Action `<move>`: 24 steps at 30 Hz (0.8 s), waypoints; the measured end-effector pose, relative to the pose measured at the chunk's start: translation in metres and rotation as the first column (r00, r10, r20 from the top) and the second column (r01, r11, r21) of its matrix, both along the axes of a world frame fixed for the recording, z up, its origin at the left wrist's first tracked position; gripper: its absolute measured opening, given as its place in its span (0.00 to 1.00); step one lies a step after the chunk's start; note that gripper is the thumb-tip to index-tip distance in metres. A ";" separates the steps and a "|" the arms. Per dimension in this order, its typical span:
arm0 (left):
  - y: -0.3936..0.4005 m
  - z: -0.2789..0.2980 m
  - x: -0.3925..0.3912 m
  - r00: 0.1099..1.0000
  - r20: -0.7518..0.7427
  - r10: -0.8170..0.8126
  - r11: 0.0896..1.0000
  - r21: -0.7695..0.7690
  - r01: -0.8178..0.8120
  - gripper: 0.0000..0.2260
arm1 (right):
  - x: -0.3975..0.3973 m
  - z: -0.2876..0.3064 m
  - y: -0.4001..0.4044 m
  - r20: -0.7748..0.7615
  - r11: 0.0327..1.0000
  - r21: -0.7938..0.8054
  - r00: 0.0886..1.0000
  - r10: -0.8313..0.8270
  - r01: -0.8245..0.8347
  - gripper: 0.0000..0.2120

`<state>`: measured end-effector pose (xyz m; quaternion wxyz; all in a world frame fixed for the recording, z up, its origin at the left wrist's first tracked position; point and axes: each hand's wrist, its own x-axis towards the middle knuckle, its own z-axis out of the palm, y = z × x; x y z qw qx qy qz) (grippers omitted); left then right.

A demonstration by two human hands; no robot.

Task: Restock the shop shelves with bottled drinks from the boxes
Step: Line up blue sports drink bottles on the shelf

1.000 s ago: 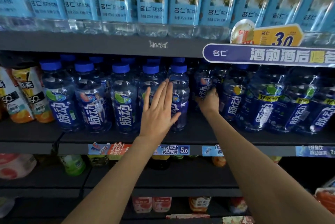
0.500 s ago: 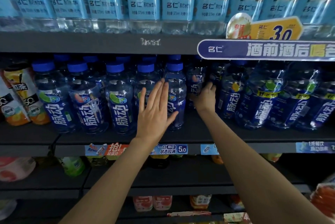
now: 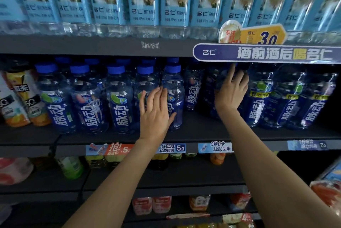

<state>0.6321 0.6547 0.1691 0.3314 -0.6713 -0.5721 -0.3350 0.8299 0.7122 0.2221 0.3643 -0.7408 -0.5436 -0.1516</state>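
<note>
Left hand (image 3: 156,117): my fingers flat, pressing a blue-capped bottle (image 3: 173,96) on the shelf (image 3: 193,136).
Right hand (image 3: 231,91): my fingers wrapped round a dark bottle (image 3: 208,89).

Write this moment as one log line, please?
step: restocking shelf | left hand: flat against front bottle | right hand: on dark bottle further back | boxes: unseen

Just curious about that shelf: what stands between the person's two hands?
In the head view, between the left hand and the right hand stand blue-capped bottles: a clear front one, touching the left hand, and a darker one further back.
</note>
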 end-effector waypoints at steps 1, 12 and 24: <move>0.000 0.000 0.000 1.000 0.001 0.003 1.000 0.000 -0.003 0.36 | -0.001 -0.001 -0.002 -0.006 0.999 0.022 0.999 0.048 -0.047 0.39; -0.005 0.001 0.003 0.999 0.024 -0.026 0.999 -0.019 0.026 0.35 | -0.026 -0.007 -0.046 -0.174 0.838 0.233 0.827 0.535 -0.493 0.47; -0.042 -0.026 0.007 0.945 0.302 -0.124 0.953 -0.229 0.198 0.24 | -0.026 -0.058 -0.057 -0.578 0.860 0.000 0.702 0.416 -0.510 0.41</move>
